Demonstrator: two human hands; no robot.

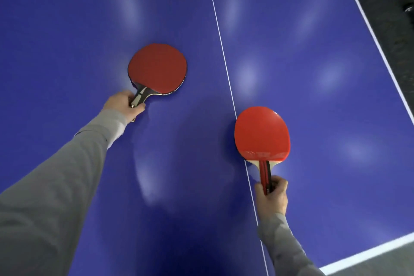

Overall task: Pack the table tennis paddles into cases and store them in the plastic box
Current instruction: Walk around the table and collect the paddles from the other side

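Note:
Two red-faced table tennis paddles lie on the blue table tennis table (313,51). The darker red paddle (158,68) is left of the white centre line, and my left hand (124,104) grips its black and wood handle. The brighter red paddle (262,134) lies just right of the centre line, nearer to me, and my right hand (272,195) grips its red and black handle from below. Both blades look flat on or just over the table. No case and no plastic box is in view.
The table's white centre line (224,58) runs between the paddles. The table's white-edged right side (376,38) and near corner (367,253) border a dark floor (398,6). Grey sleeves cover both my arms.

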